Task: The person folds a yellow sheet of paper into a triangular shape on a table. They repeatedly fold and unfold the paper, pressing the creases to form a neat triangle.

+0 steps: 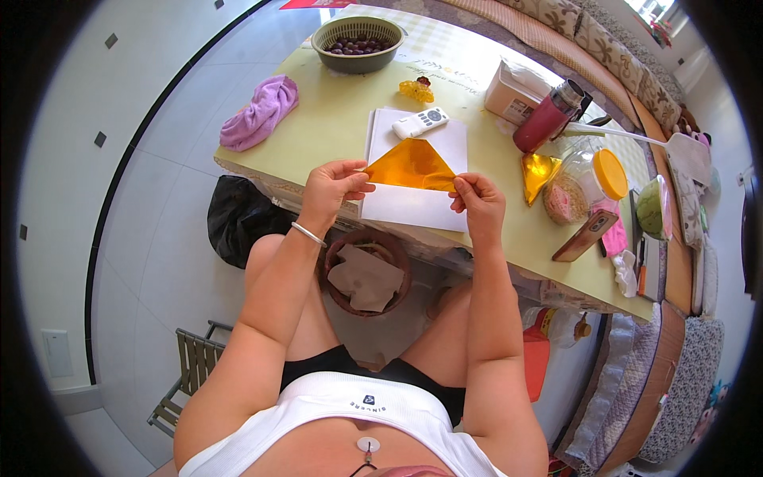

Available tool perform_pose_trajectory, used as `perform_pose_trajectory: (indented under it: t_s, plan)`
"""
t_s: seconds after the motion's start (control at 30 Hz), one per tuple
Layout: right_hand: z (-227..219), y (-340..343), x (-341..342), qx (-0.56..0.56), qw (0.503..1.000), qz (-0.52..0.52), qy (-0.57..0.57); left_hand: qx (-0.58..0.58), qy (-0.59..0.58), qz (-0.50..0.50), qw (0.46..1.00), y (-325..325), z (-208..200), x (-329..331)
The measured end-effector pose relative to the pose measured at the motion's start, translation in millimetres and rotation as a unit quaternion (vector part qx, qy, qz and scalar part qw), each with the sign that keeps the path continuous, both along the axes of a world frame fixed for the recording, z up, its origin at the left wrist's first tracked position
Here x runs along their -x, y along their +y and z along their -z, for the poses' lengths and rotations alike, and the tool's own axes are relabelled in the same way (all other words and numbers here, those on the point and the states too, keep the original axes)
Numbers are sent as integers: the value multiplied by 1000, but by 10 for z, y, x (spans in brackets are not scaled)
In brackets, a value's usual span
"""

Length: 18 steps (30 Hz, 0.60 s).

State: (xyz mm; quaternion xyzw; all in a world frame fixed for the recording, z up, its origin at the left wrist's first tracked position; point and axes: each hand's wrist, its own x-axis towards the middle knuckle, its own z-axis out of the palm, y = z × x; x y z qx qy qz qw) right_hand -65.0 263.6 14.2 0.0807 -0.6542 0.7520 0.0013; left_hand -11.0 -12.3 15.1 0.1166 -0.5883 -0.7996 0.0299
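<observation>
A shiny gold sheet of paper (411, 167), folded into a triangle with its top point blunted, is stretched between my two hands above the table's near edge. My left hand (335, 188) pinches its left corner between thumb and fingers. At the right corner, my right hand (478, 199) pinches it the same way. Beneath the gold paper lies a stack of white paper (429, 208). A white remote control (420, 122) rests on the stack, just beyond the folded tip.
On the table (334, 111) are a basket of dark round fruit (358, 65), a purple cloth (262, 114), a red thermos (548, 115), a yellow-lidded jar (566, 199), a gold folded piece (539, 176) and a phone (585, 236). A bin (366, 306) stands between my legs.
</observation>
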Motion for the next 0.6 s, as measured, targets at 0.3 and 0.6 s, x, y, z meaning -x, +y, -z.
perform_pose_trajectory:
  t_s: [0.3,0.6]
  plan:
    - [-66,40,-14,-38,999,-6,-37,41,-9,53,998,-153,86,29]
    - [-62,86,47,18,994,105,-8,137,-8,40,990,-50,-38,6]
